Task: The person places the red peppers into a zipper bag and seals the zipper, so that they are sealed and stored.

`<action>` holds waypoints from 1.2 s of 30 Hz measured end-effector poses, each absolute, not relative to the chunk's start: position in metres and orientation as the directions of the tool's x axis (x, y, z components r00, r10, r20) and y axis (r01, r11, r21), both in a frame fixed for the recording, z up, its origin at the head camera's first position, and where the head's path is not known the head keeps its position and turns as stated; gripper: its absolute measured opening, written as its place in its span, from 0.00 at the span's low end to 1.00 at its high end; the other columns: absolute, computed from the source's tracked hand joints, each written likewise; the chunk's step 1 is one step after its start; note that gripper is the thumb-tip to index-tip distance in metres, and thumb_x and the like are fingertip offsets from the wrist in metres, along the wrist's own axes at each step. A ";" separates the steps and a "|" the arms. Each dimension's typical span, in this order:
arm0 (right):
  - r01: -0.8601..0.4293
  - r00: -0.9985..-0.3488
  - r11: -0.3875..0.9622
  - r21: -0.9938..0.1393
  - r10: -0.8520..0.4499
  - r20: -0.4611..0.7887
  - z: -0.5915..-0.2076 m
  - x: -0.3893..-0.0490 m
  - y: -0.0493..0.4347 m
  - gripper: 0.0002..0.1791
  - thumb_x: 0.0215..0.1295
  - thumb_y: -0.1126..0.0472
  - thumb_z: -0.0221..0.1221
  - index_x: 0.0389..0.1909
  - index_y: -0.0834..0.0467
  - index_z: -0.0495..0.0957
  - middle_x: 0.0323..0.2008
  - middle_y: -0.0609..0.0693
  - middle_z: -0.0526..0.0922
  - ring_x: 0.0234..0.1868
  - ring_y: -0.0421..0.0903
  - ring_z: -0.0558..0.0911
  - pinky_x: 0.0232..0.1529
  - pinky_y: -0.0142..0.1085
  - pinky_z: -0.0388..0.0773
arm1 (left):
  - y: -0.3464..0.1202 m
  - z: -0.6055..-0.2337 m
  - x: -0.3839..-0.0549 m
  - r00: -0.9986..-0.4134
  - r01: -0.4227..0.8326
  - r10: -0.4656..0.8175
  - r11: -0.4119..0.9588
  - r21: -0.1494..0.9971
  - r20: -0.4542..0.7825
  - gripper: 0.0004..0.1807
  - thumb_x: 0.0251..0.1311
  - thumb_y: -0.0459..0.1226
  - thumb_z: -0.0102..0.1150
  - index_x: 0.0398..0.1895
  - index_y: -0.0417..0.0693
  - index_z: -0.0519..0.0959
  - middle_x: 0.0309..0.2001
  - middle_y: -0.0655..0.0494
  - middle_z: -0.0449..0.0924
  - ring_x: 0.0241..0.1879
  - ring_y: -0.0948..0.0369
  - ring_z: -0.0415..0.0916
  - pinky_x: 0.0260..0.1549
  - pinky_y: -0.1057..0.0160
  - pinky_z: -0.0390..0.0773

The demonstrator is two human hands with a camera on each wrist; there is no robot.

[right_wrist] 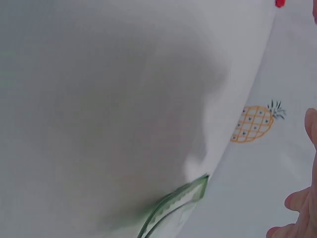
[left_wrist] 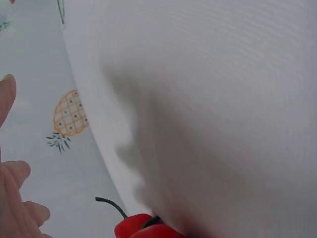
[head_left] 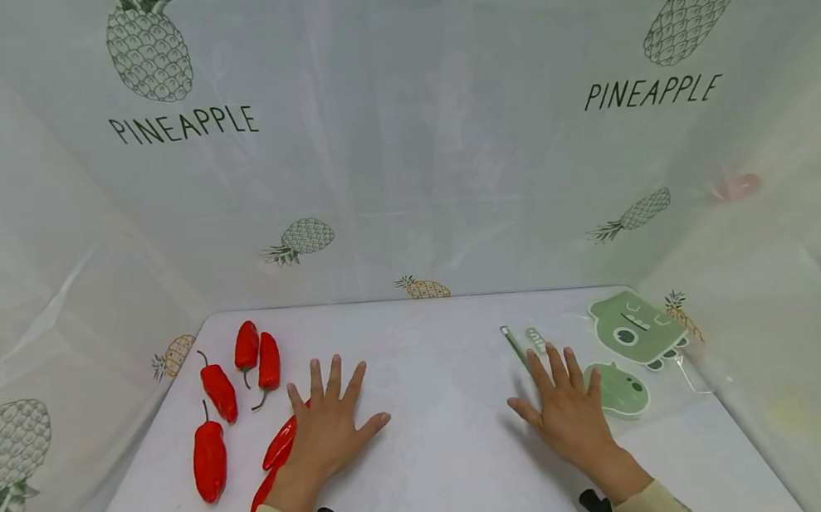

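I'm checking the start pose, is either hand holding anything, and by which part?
Nothing is held. The left hand lies flat beside the red peppers; the right hand lies flat too.

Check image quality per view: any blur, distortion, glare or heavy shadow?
Head view: sharp, evenly lit, no glare; wide-angle bending shows in the curtain; only soft shadows under the left hand and right hand on the table. Left wrist view: soft focus, a grey hand shadow across the table, a pepper at the bottom edge. Right wrist view: blurred, a similar broad shadow.

left hand (head_left: 332,435) hides part of chili (head_left: 276,458) | wrist views cut fingers
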State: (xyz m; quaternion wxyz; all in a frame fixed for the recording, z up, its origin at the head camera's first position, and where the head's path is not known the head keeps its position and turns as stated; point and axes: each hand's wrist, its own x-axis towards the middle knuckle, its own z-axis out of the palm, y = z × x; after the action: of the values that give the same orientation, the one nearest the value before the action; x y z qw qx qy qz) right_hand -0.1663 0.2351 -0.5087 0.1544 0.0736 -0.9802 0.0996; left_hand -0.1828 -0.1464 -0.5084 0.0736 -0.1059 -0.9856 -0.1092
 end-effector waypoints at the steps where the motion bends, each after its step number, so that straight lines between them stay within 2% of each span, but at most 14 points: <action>1: -0.173 -0.943 0.969 -0.178 -0.110 0.315 -0.509 -0.167 0.238 0.47 0.72 0.34 0.61 0.81 0.58 0.62 0.80 0.69 0.59 0.81 0.74 0.53 0.69 0.83 0.48 | -0.145 -0.509 -0.184 -0.966 0.228 0.196 0.953 0.198 0.169 0.53 0.60 0.71 0.60 0.84 0.59 0.58 0.84 0.39 0.49 0.83 0.31 0.38 0.70 0.16 0.37; 8: -0.133 -0.952 0.971 -0.196 -0.071 0.296 -0.507 -0.166 0.263 0.45 0.75 0.36 0.59 0.80 0.61 0.62 0.79 0.72 0.58 0.80 0.76 0.53 0.68 0.84 0.48 | -0.123 -0.515 -0.190 -0.965 0.248 0.222 0.948 0.200 0.141 0.52 0.62 0.71 0.58 0.85 0.60 0.58 0.85 0.40 0.50 0.83 0.32 0.37 0.71 0.16 0.40; 15: -0.078 -0.974 0.970 -0.230 -0.025 0.224 -0.510 -0.166 0.296 0.44 0.78 0.37 0.54 0.81 0.64 0.58 0.79 0.74 0.53 0.79 0.79 0.49 0.68 0.84 0.44 | -0.091 -0.521 -0.196 -0.952 0.301 0.281 0.930 0.210 0.121 0.51 0.64 0.72 0.54 0.85 0.61 0.58 0.84 0.42 0.51 0.84 0.33 0.38 0.72 0.18 0.41; 25: 0.000 -0.986 0.962 -0.274 0.046 0.161 -0.521 -0.165 0.347 0.44 0.81 0.39 0.50 0.81 0.68 0.54 0.78 0.78 0.51 0.78 0.81 0.48 0.64 0.87 0.42 | -0.038 -0.524 -0.201 -0.888 0.458 0.454 0.854 0.248 0.076 0.47 0.71 0.69 0.50 0.86 0.60 0.55 0.85 0.42 0.47 0.84 0.36 0.38 0.76 0.24 0.44; 36: 0.032 -0.999 0.965 -0.260 0.024 -0.031 -0.529 -0.163 0.357 0.48 0.80 0.35 0.49 0.77 0.74 0.56 0.76 0.81 0.52 0.76 0.84 0.49 0.67 0.85 0.46 | 0.005 -0.525 -0.197 -0.834 0.543 0.551 0.822 0.175 0.000 0.44 0.73 0.67 0.48 0.86 0.60 0.55 0.85 0.45 0.49 0.85 0.42 0.42 0.79 0.34 0.52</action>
State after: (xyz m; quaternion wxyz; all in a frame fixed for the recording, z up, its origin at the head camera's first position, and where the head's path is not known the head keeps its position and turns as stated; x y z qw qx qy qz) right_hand -0.1634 0.3566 -0.5292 -0.0137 -0.0141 -0.9911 0.1314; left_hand -0.1965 0.0048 -0.5254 -0.0253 -0.2866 -0.9540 -0.0842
